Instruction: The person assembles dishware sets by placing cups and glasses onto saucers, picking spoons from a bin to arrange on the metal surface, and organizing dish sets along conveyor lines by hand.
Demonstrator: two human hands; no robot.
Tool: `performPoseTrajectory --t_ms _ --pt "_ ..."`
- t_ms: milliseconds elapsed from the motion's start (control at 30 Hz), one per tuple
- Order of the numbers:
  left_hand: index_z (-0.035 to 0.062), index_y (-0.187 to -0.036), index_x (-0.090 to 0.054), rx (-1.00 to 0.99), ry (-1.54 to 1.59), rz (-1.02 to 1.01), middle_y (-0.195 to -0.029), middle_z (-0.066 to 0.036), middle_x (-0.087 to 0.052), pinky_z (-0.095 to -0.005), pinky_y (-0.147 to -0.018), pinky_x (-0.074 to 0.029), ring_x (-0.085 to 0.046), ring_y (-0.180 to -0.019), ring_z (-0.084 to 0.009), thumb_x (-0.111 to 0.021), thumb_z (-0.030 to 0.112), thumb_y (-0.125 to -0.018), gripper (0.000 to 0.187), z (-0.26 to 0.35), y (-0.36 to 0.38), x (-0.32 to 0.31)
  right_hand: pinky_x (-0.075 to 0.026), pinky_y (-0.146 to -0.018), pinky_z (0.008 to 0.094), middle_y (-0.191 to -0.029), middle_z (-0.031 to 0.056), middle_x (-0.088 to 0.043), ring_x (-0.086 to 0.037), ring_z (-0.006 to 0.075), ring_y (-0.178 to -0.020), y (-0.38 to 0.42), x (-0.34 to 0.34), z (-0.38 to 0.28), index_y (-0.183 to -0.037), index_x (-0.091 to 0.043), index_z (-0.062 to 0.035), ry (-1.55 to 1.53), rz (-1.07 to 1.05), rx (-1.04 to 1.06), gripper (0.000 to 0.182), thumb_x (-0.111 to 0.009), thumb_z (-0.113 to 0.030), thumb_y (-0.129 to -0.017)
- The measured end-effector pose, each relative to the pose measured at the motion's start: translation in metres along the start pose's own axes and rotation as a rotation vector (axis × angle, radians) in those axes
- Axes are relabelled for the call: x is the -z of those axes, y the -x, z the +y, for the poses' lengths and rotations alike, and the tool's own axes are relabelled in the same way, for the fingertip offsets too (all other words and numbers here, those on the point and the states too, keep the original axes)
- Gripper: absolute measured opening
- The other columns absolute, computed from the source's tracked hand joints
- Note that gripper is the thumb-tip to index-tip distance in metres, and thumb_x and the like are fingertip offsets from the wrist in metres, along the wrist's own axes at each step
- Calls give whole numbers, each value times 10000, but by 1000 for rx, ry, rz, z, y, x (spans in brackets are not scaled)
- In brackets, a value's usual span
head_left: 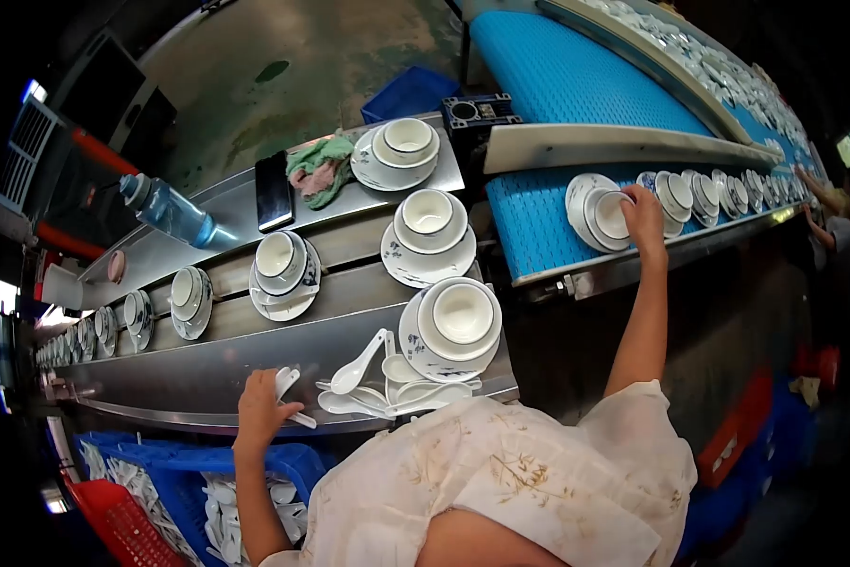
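Observation:
My left hand (259,408) is at the front edge of the metal counter, its fingers and thumb closed around a white soup spoon (287,381). To its right lies a loose pile of white soup spoons (354,364). Beside the pile stands a stack of saucer, bowl and cup (463,314). On the blue conveyor at right, my right hand (644,222) grips the rim of a white cup (613,215). That cup sits tilted in a bowl on a patterned saucer (581,194).
More cup stacks (278,257) line the metal track leftward, and others (675,194) line the blue belt (529,227). A water bottle (174,213), black phone (274,192) and cloth (321,172) lie on the back ledge. Blue crates (174,458) with spoons stand below. Another person (836,231) is far right.

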State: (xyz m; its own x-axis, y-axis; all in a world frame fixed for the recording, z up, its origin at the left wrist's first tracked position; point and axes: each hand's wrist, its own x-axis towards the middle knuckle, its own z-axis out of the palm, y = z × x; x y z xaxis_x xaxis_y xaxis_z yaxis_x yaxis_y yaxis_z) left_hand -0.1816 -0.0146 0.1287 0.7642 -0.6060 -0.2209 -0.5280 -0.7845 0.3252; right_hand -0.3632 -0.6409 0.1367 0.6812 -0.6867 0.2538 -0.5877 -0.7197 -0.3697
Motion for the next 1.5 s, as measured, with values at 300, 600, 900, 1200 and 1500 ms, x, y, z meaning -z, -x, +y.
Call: performPoseTrajectory --t_ms 300,600,900,1200,1500 --pt "55 -835 -523 60 -153 44 -793 -139 -572 -447 -687 -448 -536 -810 -346 -648 122 -675 215 -34 2 -17 -446 -859 388 -1060 219 -599 -562 367 -1013 -35 -29 40 -1100 -577 -35 33 -209 114 455 -636 -184 -674" --pt "53 -839 -576 61 -31 210 -736 -137 -552 -421 -663 -437 -535 -751 -319 -696 209 -701 241 -34 -22 9 -455 -818 284 -981 95 -624 -587 173 -918 -12 -39 -25 -1126 -560 14 -517 -339 -63 422 -555 -65 -712" --pt "72 -853 -575 -461 -60 220 -840 -78 -549 -372 -726 -436 -512 -876 -268 -685 53 -595 281 33 -121 -14 -465 -767 295 -917 104 -646 -607 187 -847 -3 -115 -161 -1040 -600 -1 -697 -412 33 348 -531 -44 -702" --pt "39 -839 -566 -45 20 175 -827 -149 -563 -436 -668 -433 -548 -783 -342 -647 165 -720 191 -12 -83 18 -444 -820 331 -1030 163 -623 -589 259 -943 25 -131 -186 -1141 -551 -25 -692 -646 169 367 -559 -227 -835" --pt "-10 -763 -574 234 -3 -52 -727 -206 -608 -441 -615 -444 -580 -694 -399 -700 253 -684 302 -55 -10 13 -417 -907 376 -1105 192 -577 -538 340 -1044 -12 -27 -74 -1112 -568 -29 21 84 309 339 -576 -62 -775"
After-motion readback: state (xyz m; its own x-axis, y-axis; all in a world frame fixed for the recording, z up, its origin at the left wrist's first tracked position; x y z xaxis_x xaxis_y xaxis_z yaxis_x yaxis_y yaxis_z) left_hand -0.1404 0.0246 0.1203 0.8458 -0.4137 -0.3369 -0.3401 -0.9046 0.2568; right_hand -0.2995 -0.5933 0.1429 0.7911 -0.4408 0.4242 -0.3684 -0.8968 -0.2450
